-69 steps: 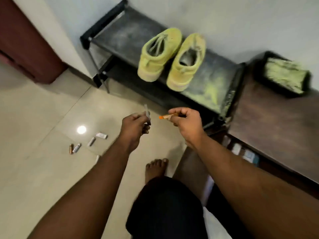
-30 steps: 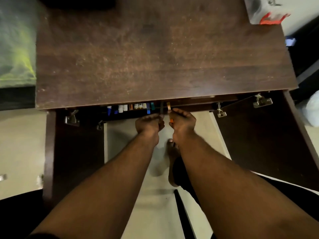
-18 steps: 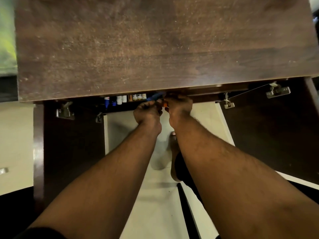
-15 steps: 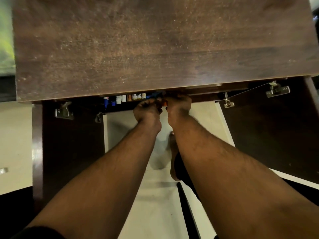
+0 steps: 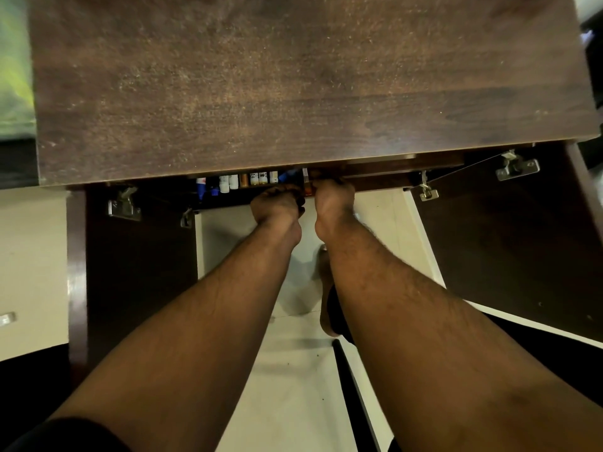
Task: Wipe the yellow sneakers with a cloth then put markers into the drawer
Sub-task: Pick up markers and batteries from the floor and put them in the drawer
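Under the front edge of the brown wooden top (image 5: pixel 293 93), a narrow strip of the open drawer (image 5: pixel 222 199) shows. Several markers (image 5: pixel 243 182) stand in a row inside it. My right hand (image 5: pixel 332 200) is at the drawer's edge and pinches an orange marker (image 5: pixel 307 188) upright. Just left of it, my left hand (image 5: pixel 277 205) has its fingers curled; the top hides the fingertips and whatever they hold. The yellow sneakers are out of view.
Two dark cabinet doors hang open, one on the left (image 5: pixel 137 282) and one on the right (image 5: pixel 509 249). My bare foot (image 5: pixel 326 288) is on the pale floor between them. A yellow-green cloth (image 5: pixel 13 76) lies blurred at far left. A small marker (image 5: pixel 6 319) lies on the floor.
I turned from the shoe rack to the cabinet, carrying a marker in each hand. Both hands reached under the top to the drawer and have barely moved in the last half second.
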The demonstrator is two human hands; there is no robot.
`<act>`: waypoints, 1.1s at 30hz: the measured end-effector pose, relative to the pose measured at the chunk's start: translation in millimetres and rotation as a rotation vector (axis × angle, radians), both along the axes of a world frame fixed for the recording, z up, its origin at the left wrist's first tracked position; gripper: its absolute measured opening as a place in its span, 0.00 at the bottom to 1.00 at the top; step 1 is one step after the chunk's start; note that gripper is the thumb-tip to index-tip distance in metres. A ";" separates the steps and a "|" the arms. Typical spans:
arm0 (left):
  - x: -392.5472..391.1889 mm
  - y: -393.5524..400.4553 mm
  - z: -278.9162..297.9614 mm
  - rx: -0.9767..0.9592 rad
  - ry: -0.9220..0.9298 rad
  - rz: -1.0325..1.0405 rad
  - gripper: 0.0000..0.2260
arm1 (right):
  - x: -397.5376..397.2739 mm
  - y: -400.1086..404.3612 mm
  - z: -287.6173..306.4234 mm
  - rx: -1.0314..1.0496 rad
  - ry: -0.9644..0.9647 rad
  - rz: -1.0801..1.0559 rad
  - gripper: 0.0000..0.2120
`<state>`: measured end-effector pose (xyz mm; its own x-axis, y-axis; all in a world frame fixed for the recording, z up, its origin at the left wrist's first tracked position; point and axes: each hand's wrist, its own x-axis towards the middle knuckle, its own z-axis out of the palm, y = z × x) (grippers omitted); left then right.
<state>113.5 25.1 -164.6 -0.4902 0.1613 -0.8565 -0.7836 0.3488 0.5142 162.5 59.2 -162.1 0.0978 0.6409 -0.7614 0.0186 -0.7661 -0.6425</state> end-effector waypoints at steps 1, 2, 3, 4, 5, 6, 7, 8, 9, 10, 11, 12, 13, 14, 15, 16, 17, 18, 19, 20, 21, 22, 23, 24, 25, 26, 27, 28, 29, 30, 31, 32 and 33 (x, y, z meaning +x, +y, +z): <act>0.0 -0.7 1.9 -0.011 0.022 -0.036 0.08 | 0.7 -1.1 0.0 0.007 0.018 -0.009 0.10; -0.5 -1.6 2.9 -0.024 0.041 -0.067 0.07 | 1.5 -2.5 -0.3 0.021 0.039 -0.020 0.11; -0.8 -2.7 3.5 -0.037 0.052 -0.088 0.05 | 2.0 -4.1 -1.0 0.038 0.056 -0.034 0.12; -1.4 -4.0 3.6 -0.043 0.053 -0.095 0.05 | 1.9 -6.5 -2.1 0.053 0.067 -0.059 0.13; -1.9 -5.5 3.6 -0.045 0.048 -0.097 0.06 | 1.2 -8.8 -2.8 0.061 0.079 -0.094 0.13; -2.1 -7.3 3.1 -0.043 0.044 -0.099 0.07 | -0.1 -10.7 -3.6 0.064 0.110 -0.139 0.14; -2.4 -9.3 2.5 -0.037 0.041 -0.105 0.07 | -1.8 -12.1 -5.0 0.064 0.159 -0.183 0.14; -2.5 -11.0 2.0 -0.030 0.041 -0.110 0.06 | -3.3 -13.1 -7.0 0.063 0.202 -0.215 0.14; -2.8 -12.7 2.2 -0.025 0.043 -0.115 0.05 | -4.2 -13.7 -7.3 0.062 0.223 -0.222 0.14; -3.5 -14.2 1.5 -0.021 0.044 -0.122 0.05 | -4.6 -13.6 -7.1 0.064 0.219 -0.202 0.14; -4.8 -15.2 1.5 -0.016 0.038 -0.132 0.05 | -4.8 -13.4 -6.0 0.065 0.195 -0.163 0.14; -5.9 -15.2 1.8 -0.006 0.026 -0.139 0.05 | -4.7 -12.5 -3.7 0.070 0.156 -0.113 0.15; -7.2 -14.6 2.9 0.003 0.008 -0.142 0.05 | -5.2 -11.9 -1.6 0.076 0.113 -0.058 0.16; -8.0 -13.3 3.3 0.008 -0.012 -0.143 0.06 | -5.9 -11.5 0.3 0.080 0.085 -0.011 0.16; -8.5 -11.4 3.5 0.011 -0.028 -0.137 0.07 | -6.7 -10.8 0.8 0.085 0.074 0.028 0.16; -9.5 -9.6 3.6 0.013 -0.041 -0.123 0.07 | -8.0 -10.1 0.9 0.089 0.072 0.057 0.16; -10.0 -8.2 2.8 0.017 -0.056 -0.106 0.07 | -8.6 -9.6 0.9 0.089 0.070 0.078 0.16; -10.4 -6.8 1.7 0.019 -0.069 -0.092 0.07 | -8.6 -8.9 1.5 0.087 0.066 0.091 0.16; -10.5 -6.6 0.9 0.014 -0.076 -0.086 0.07 | -7.6 -8.8 2.1 0.089 0.058 0.095 0.16; -10.3 -8.1 0.0 0.004 -0.076 -0.093 0.07 | -5.4 -8.7 2.5 0.097 0.043 0.087 0.16; -9.7 -10.9 0.0 -0.008 -0.073 -0.103 0.08 | -1.8 -9.5 3.9 0.106 0.021 0.071 0.16; -9.1 -14.2 -1.0 -0.015 -0.066 -0.121 0.08 | 2.2 -11.6 5.9 0.111 -0.001 0.056 0.15; -8.6 -18.3 2.5 -0.017 -0.058 -0.139 0.08 | 6.1 -14.6 9.7 0.117 -0.015 0.047 0.14; -8.7 -22.7 7.1 -0.017 -0.049 -0.153 0.08 | 9.1 -18.6 13.7 0.125 -0.020 0.040 0.14; -9.5 -27.1 11.3 -0.015 -0.043 -0.172 0.09 | 11.0 -23.0 18.2 0.137 -0.017 0.030 0.15; -11.2 -32.6 19.1 -0.003 -0.036 -0.196 0.10 | 11.5 -29.2 27.1 0.154 -0.011 0.029 0.16; -12.7 -37.6 27.8 0.012 -0.009 -0.246 0.11 | 12.1 -36.0 35.1 0.173 -0.016 0.051 0.17; -15.6 -45.1 39.8 0.031 0.064 -0.332 0.11 | 11.4 -44.4 45.6 0.201 -0.041 0.113 0.18; -19.0 -51.4 52.4 0.040 0.169 -0.441 0.10 | 10.2 -52.3 55.8 0.233 -0.085 0.203 0.18; -23.5 -57.7 66.0 0.026 0.306 -0.560 0.09 | 9.3 -59.4 65.7 0.275 -0.130 0.317 0.19; -30.5 -70.2 84.8 0.004 0.461 -0.698 0.08 | 7.8 -70.8 79.4 0.323 -0.167 0.448 0.19; -38.1 -82.5 101.5 -0.029 0.611 -0.830 0.10 | 7.2 -81.3 92.3 0.381 -0.211 0.585 0.19; -46.8 -97.7 123.3 -0.053 0.712 -0.925 0.11 | 5.6 -93.8 108.0 0.455 -0.274 0.721 0.19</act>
